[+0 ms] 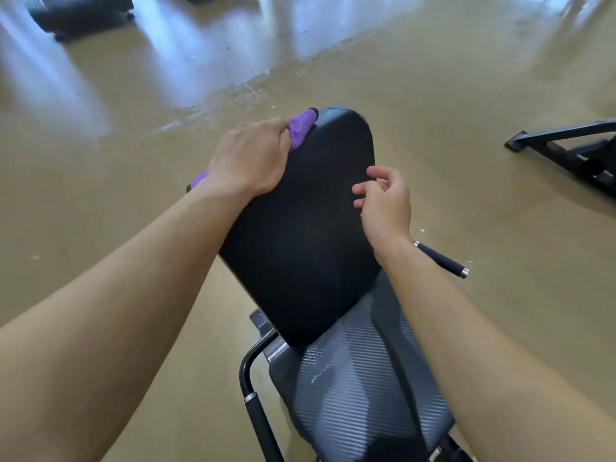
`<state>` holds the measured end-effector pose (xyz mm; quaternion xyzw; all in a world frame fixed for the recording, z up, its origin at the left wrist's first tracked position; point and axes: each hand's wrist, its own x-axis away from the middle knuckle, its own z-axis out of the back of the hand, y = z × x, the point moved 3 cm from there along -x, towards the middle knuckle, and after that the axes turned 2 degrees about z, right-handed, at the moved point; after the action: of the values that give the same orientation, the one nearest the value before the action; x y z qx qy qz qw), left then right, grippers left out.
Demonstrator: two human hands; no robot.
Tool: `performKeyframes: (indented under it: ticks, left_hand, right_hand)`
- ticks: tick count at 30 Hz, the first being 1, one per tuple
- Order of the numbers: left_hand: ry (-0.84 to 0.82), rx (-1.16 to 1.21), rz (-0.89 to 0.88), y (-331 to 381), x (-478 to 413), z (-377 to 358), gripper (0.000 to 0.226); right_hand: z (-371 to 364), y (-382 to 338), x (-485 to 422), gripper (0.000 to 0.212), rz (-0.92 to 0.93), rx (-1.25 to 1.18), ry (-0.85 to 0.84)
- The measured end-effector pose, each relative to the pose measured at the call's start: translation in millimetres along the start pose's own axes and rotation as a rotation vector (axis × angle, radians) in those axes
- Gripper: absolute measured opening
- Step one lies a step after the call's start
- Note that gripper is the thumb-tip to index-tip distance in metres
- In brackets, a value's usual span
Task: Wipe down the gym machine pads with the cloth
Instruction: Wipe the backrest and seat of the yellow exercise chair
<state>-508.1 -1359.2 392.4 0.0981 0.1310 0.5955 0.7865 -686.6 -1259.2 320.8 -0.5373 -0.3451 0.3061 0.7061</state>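
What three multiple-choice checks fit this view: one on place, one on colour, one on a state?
1. Where does the cloth lie on the black pad?
A) at its upper left edge
B) at its lower right corner
C) in its middle

2. What colour is the cloth?
A) yellow
B) purple
C) white

3. What does the right hand hold?
A) the cloth
B) a bottle
C) nothing

Key:
1 A: the cloth shows under the left hand at the pad's upper left edge.
2 B: the cloth is plainly purple.
3 C: its fingers curl loosely by the pad's right edge, around nothing.
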Motion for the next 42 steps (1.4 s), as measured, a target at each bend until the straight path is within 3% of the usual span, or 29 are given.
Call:
performKeyframes:
  ticks: [7,13,15,19,32,38,40,42]
  left_hand:
    - [-0.098,0.066,-0.125,91.8,-74.4,-35.1,0.034]
    - [-0.127,-0.696,-0.328,151.8,-93.5,-88.0,0.023]
    - [-0.141,-0.906,-0.422,163.9,-82.3,-119.1,0.033]
    - [-0.231,-1.018,-0.607,166.2,-43.7,-207.9,0.041]
    - [-0.323,-0.915,-0.676,160.7,25.7,-346.8,0.037]
    - [-0.393,-0.809,-0.75,160.1,47.3,-367.9,0.027]
    - [-0.432,-0.564,-0.69,156.9,56.1,-366.7,0.021]
    - [-0.516,-0.047,-0.448,152.4,76.8,-355.9,0.022]
  right_hand:
    - [41.2,56.3,-29.2,0.034,-0.197,-0.032,0.05]
    - [79.2,110.7,-38.0,0.032,-0.312,-0.085,0.087]
    - [93.5,128.1,-39.0,0.031,-0.331,-0.099,0.099]
    - [114.4,166.9,-40.8,0.029,-0.366,-0.058,0.095]
    - [130.3,251.5,-33.5,0.025,-0.345,0.02,0.032]
    - [137.5,260.7,-31.2,0.025,-0.325,0.072,0.044]
    - [138.7,261.7,-29.7,0.025,-0.323,0.103,0.062]
    - [136.8,260.6,-24.4,0.026,-0.337,0.105,0.05]
